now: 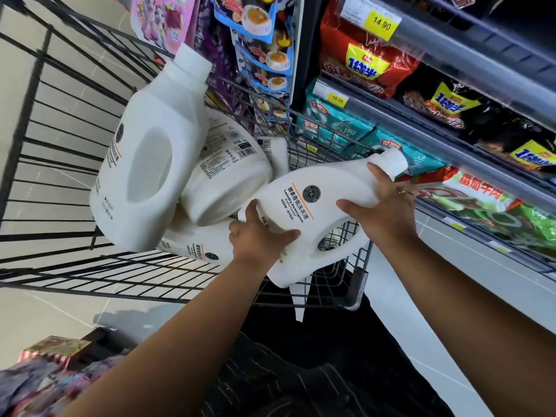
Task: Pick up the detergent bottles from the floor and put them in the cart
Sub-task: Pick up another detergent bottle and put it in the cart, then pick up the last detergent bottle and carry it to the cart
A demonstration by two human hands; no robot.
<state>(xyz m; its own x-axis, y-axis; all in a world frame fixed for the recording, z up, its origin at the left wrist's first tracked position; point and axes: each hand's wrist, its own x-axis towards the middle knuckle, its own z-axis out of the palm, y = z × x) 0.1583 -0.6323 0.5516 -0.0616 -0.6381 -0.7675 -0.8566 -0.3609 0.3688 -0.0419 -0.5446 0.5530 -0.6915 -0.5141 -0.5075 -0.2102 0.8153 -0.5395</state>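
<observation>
I hold a white detergent bottle on its side over the near right corner of the black wire cart. My left hand grips its lower body, and my right hand clasps it near the neck, the cap pointing right toward the shelves. Inside the cart a second white bottle stands tilted, cap up. A third one lies with its back label showing, and another bottle lies flat beneath them.
Store shelves with noodle packs and yellow price tags run along the right, close to the cart. Hanging snack packets are behind the cart. Colourful packages lie at the lower left on the pale tiled floor.
</observation>
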